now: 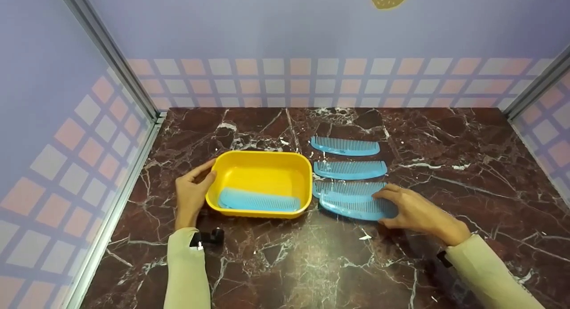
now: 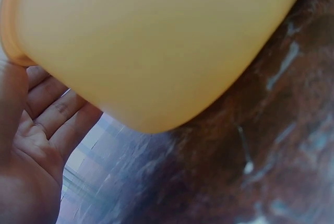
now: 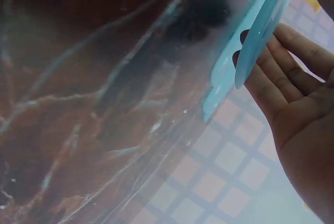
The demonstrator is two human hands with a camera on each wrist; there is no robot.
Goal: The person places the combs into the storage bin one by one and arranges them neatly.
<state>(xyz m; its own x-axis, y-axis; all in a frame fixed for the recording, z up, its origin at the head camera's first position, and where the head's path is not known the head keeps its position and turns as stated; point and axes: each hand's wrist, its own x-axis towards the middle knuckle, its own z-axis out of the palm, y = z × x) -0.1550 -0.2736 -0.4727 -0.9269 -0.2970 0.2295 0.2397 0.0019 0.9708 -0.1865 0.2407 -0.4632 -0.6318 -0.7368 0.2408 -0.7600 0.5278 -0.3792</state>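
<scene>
A yellow plastic basin [image 1: 262, 213] stands left of centre, with light blue combs [image 1: 260, 200] lying along its near side. My left hand [image 1: 196, 189] holds the basin's left end, thumb near the rim and fingers against the outer wall. The left wrist view shows that hand's fingers [image 2: 57, 109] partly behind the basin wall. With thumb and fingers, my right hand [image 1: 412, 211] pinches the right end of a blue comb [image 1: 352, 207]. This comb overlaps another blue comb [image 1: 329, 187] just behind it. In the right wrist view, the pinched comb [image 3: 255, 41] is tilted edge-on.
Two more blue combs, a far one [image 1: 345, 147] and a middle one [image 1: 351, 171], lie in rows right of the basin, teeth facing away. A dark red marbled tabletop [image 1: 289, 264] bears everything. Patterned panels [image 1: 294, 37] enclose the back and sides.
</scene>
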